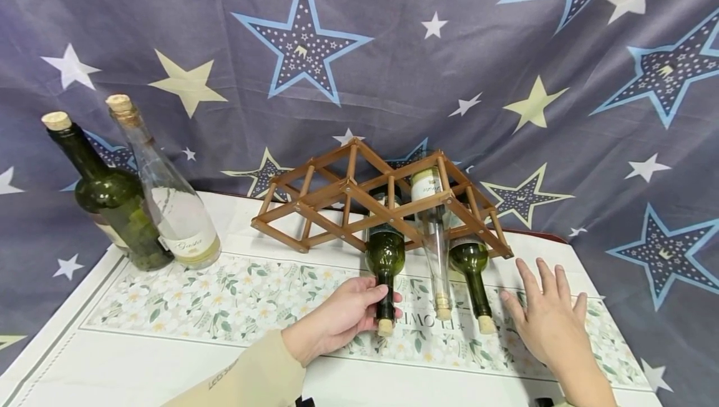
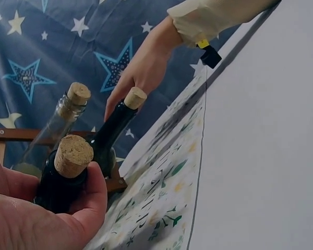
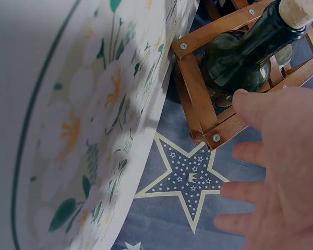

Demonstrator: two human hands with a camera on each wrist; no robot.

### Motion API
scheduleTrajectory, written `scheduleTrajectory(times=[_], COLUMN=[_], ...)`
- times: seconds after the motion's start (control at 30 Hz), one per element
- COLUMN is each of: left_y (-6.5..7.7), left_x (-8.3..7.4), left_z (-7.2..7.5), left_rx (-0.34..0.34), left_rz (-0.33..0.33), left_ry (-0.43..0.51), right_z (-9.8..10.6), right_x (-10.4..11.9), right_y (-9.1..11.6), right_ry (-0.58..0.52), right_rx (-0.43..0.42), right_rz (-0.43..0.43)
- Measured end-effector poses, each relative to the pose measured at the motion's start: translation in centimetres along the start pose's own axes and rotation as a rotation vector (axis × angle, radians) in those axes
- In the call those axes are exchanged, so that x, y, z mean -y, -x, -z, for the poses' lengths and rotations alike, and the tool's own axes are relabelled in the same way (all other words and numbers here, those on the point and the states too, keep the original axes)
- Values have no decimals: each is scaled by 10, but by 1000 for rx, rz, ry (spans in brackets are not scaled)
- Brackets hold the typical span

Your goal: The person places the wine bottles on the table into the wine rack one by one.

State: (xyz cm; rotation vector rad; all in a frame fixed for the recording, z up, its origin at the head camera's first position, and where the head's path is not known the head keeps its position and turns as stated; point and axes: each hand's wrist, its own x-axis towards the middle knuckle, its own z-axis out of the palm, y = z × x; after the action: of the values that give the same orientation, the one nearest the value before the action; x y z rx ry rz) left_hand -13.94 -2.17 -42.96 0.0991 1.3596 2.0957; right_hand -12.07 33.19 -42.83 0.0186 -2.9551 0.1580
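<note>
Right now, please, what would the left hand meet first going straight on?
Probably the clear bottle in the rack, past the green bottle the left hand grips, though depth is unclear.

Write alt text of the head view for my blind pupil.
A person's left hand grips the neck of a green bottle in a wooden rack, which also holds a clear bottle and a second green bottle. The right hand is spread near the rack's right end. On the table, at left, stand another green bottle and another clear bottle, before a starry cloth.
</note>
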Motion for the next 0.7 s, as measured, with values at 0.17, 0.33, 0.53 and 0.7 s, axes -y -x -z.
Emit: scheduleTrajectory(times=[0.17,0.33,0.53,0.7], left_y=[-3,-6,-11,-15], left_x=[-3,-5,-5,-5], left_z=[0,1,4,6], left_rx=[-6,-18,-17,-17], left_rz=[-6,-2,-1,-9], left_ry=[5,0,3,-3], right_z=[0,0,0,1], right_x=[1,2,3,4], right_y=[0,1,1,1], right_ry=[0,5,3,-2], right_rx=[-6,3,7,12], right_rz=[3,4,5,4])
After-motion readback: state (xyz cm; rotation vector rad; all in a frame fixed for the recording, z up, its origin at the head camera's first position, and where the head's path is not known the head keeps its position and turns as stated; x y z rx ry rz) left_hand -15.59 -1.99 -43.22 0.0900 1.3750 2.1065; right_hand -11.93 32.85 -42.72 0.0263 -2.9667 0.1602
